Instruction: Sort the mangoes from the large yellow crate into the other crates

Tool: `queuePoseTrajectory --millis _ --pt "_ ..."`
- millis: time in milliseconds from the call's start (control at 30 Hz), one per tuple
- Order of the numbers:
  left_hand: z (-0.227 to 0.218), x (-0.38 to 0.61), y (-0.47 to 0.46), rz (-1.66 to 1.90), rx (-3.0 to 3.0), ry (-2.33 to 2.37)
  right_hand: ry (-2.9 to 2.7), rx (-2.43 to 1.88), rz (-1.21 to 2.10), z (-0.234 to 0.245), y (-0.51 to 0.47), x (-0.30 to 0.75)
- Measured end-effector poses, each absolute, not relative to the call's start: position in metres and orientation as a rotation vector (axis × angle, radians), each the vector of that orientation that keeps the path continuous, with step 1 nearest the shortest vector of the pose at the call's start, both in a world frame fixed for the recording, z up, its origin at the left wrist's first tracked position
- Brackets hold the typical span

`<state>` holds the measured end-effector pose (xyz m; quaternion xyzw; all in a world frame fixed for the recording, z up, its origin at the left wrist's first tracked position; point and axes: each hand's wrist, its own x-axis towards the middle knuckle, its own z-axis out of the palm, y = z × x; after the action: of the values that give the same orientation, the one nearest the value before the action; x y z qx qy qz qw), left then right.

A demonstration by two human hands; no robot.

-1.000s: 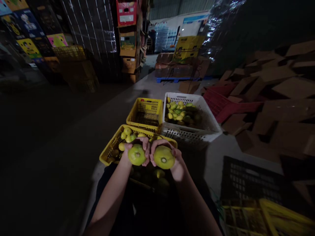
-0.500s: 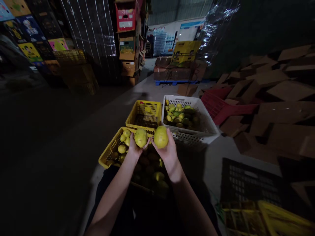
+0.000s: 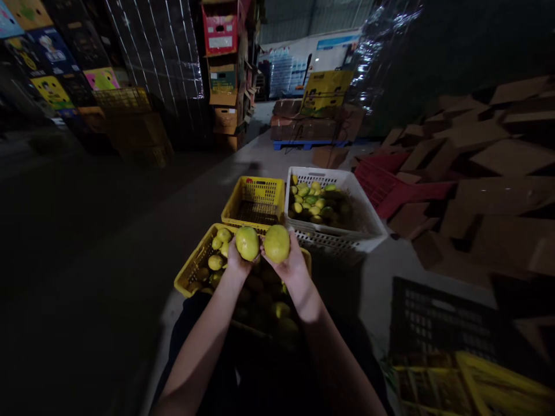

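My left hand (image 3: 237, 263) grips a yellow-green fruit (image 3: 247, 242) and my right hand (image 3: 291, 264) grips a second one (image 3: 276, 243). Both fruits are held side by side, almost touching, above the near yellow crate (image 3: 191, 269), which holds several similar fruits. Beyond it an empty-looking yellow crate (image 3: 255, 202) stands on the floor. To its right a white crate (image 3: 362, 215) is partly filled with green and yellow fruits.
Flattened cardboard (image 3: 485, 173) and a red crate (image 3: 390, 185) lie at the right. A black crate (image 3: 437, 323) and a yellow crate (image 3: 477, 387) sit at the lower right. Stacked boxes (image 3: 223, 69) and a wrapped pallet (image 3: 160, 58) stand behind, with a blue pallet of boxes (image 3: 307, 124) farther back.
Both hands turned the fruits from facing me to held up on the fingers, lifted them slightly away, then drew the right fruit closer to the left one.
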<state>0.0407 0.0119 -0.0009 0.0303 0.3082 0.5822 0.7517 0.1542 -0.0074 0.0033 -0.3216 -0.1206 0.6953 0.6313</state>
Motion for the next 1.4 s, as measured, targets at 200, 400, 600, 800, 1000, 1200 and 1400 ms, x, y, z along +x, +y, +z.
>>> queuePoseTrajectory --millis 200,400,600,800,1000,1200,1400 --pt "0.013 0.027 0.007 1.309 0.139 0.542 -0.332 -0.694 1.579 0.016 -0.010 0.162" --pt "0.012 0.025 0.001 1.360 0.111 0.297 -0.255 -0.434 1.468 0.016 -0.010 0.162" --pt "0.006 0.038 0.005 1.526 0.124 0.276 -0.112 -0.320 1.514 0.011 -0.004 0.148" --pt "0.017 0.040 0.001 1.564 0.117 0.226 -0.161 -0.331 1.546 0.006 0.001 0.139" --pt "0.016 0.036 0.000 1.585 0.095 0.258 -0.150 -0.325 1.563 0.003 0.001 0.135" --pt "0.017 0.034 -0.001 1.584 0.104 0.254 -0.210 -0.358 1.576 -0.001 0.003 0.136" --pt "0.011 0.028 0.001 1.555 -0.101 0.421 -0.480 -0.622 1.502 -0.027 0.010 0.123"
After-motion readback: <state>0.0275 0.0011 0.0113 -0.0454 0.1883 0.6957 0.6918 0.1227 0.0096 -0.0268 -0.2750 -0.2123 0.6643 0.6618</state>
